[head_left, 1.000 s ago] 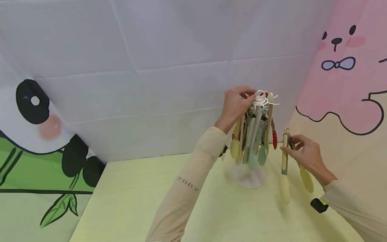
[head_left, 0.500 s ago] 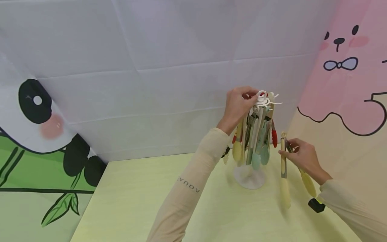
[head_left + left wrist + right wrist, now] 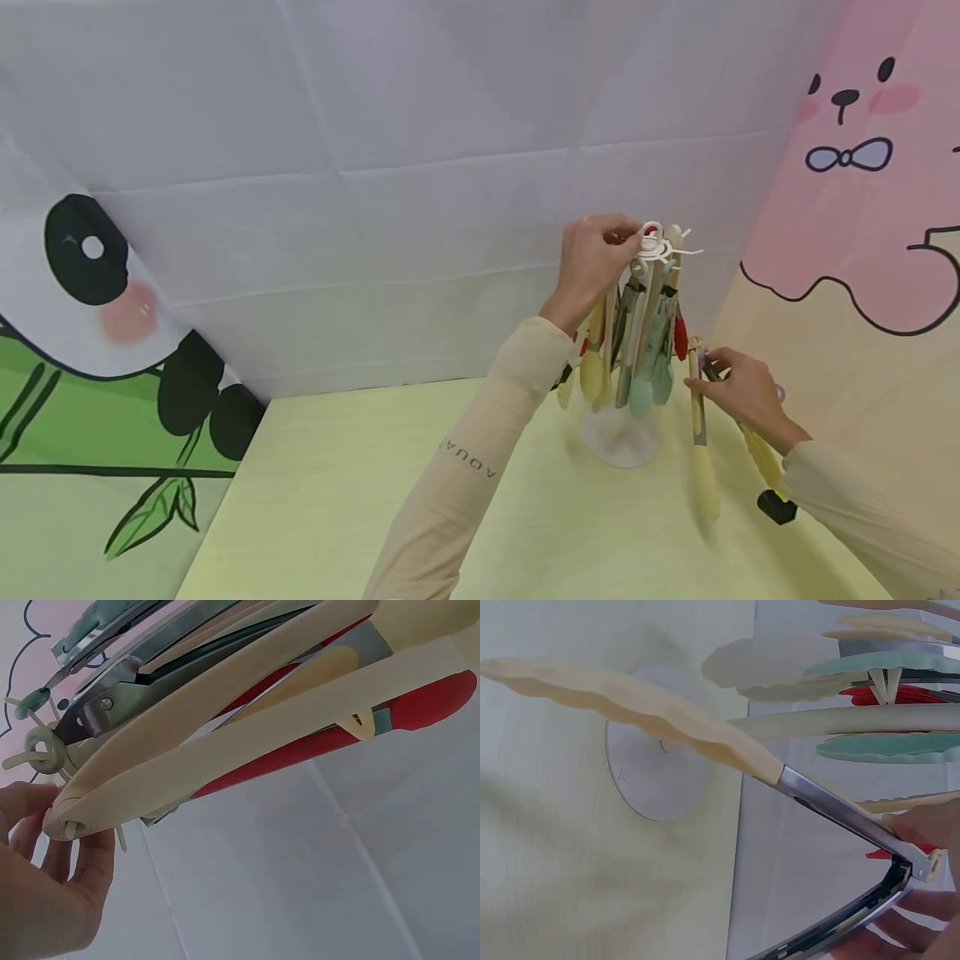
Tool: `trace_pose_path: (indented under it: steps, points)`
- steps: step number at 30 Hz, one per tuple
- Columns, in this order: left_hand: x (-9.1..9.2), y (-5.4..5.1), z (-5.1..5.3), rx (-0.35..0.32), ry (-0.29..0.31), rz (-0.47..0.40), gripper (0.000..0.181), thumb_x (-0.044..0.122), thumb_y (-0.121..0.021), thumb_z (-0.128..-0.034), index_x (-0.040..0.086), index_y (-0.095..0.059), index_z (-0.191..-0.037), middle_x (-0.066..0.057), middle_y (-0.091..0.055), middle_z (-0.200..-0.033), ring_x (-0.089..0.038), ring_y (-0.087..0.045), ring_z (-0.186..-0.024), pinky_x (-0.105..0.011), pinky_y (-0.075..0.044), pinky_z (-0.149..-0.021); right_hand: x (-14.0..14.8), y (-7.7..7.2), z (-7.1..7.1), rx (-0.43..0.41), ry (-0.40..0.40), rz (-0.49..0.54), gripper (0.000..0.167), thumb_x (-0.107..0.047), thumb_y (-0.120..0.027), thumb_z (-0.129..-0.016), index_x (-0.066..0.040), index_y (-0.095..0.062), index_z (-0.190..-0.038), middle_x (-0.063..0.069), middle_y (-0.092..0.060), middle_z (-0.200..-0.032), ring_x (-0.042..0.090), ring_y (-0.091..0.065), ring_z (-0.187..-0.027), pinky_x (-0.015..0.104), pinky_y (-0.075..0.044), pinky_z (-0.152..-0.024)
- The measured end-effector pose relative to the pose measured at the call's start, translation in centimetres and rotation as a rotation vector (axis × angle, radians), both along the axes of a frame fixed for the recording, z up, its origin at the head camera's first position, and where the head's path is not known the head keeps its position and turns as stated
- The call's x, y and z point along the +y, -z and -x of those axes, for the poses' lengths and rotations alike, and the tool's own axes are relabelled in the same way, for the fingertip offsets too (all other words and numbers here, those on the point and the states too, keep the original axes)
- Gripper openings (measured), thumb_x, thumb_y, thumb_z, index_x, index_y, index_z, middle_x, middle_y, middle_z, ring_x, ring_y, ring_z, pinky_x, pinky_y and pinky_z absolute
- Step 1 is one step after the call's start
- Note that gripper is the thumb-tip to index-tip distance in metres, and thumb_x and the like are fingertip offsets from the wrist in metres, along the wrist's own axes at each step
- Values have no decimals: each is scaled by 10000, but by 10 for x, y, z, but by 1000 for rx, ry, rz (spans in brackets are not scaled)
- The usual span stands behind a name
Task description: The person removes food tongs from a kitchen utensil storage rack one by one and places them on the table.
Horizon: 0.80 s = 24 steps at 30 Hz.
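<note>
The left hand [image 3: 592, 262] grips the top of the white rack [image 3: 654, 249], thumb and fingers clamped together at its upper ring. The right hand [image 3: 750, 396] holds the pale yellow tongs [image 3: 699, 417] near the hinge, thumb on one arm and fingers on the other; the arms stand spread in a V, heads downward. The tongs are positioned beside the rack, on its right, clear of its round base [image 3: 619, 443]. Mint-green tongs [image 3: 642, 392], red-headed tongs [image 3: 680, 336] and other utensils hang around the rack. The base rests on the pale yellow-green tabletop [image 3: 337, 500]. Contact between tong tips and tabletop cannot be determined.
</note>
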State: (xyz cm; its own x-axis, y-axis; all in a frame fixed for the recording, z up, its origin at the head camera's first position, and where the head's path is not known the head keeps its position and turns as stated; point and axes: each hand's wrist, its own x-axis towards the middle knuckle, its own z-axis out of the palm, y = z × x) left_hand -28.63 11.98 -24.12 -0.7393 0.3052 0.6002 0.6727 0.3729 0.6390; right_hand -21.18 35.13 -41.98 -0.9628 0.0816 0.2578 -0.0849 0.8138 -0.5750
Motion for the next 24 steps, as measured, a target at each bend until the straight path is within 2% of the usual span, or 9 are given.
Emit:
trace_pose_path:
  steps: [5,15,21,24]
  points:
    - [1,0,-1,14,-30,14,141,133,-670,-863,90,-761,-962,18,-717,-833,-53,-600,-706,-129,-406,-698,-1,4,2,-16,-3,-13,491,-324,-752,-788,49,-590,-1064,213,-637,-920,301,-591,-756,303,-423,-551]
    - [2,-1,-6,40,-80,37,145,127,-648,-864,113,-769,-943,35,-715,-817,-52,-599,-703,-138,-398,-670,-1,10,6,-103,-28,17,513,-320,-749,-794,81,-582,-1067,238,-629,-932,295,-588,-760,304,-463,-555]
    - [5,-1,-9,39,-108,37,136,127,-649,-863,116,-772,-922,42,-707,-797,-36,-580,-680,-135,-389,-629,0,16,10,-141,-54,16,472,-300,-751,-791,91,-606,-1012,194,-638,-865,243,-579,-701,312,-475,-539]
    - [5,-1,-11,49,-128,45,141,130,-647,-863,122,-772,-925,45,-707,-802,-33,-581,-683,-133,-388,-621,-1,21,12,-130,-54,-21,431,-296,-758,-779,69,-624,-964,149,-633,-811,222,-563,-670,309,-451,-530]
